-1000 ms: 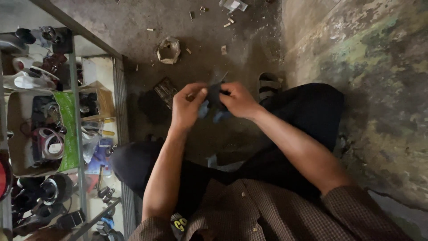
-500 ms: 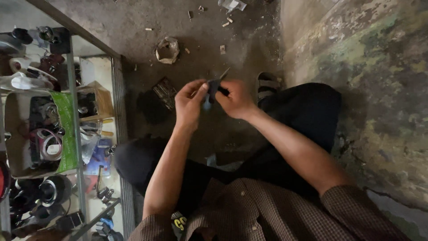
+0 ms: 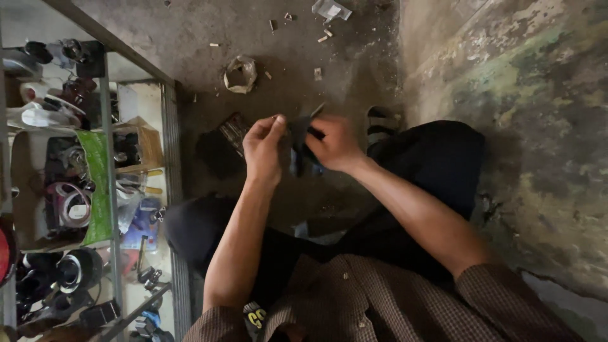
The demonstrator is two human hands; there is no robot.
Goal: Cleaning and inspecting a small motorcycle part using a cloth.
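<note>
I sit over a dirty concrete floor with both hands raised in front of me. Between them is a small dark object [image 3: 299,147] with a bluish part, blurred by motion. My left hand [image 3: 265,150] pinches its left side with thumb and fingers. My right hand [image 3: 335,145] grips its right side, fingers curled around it. What the object is I cannot make out. Below the hands are my dark trousers [image 3: 437,171] and a checked brown shirt [image 3: 380,304].
A glass-fronted shelf unit [image 3: 107,190] packed with small parts and tools stands at the left. A crumpled wrapper [image 3: 240,73], a dark flat piece [image 3: 233,132] and scraps lie on the floor [image 3: 209,31]. A striped sandal [image 3: 380,123] shows by my right leg. A stained wall [image 3: 538,114] rises at right.
Both hands have stayed on the dark object and shifted slightly; the fingers have turned it between them. The view has drifted a little.
</note>
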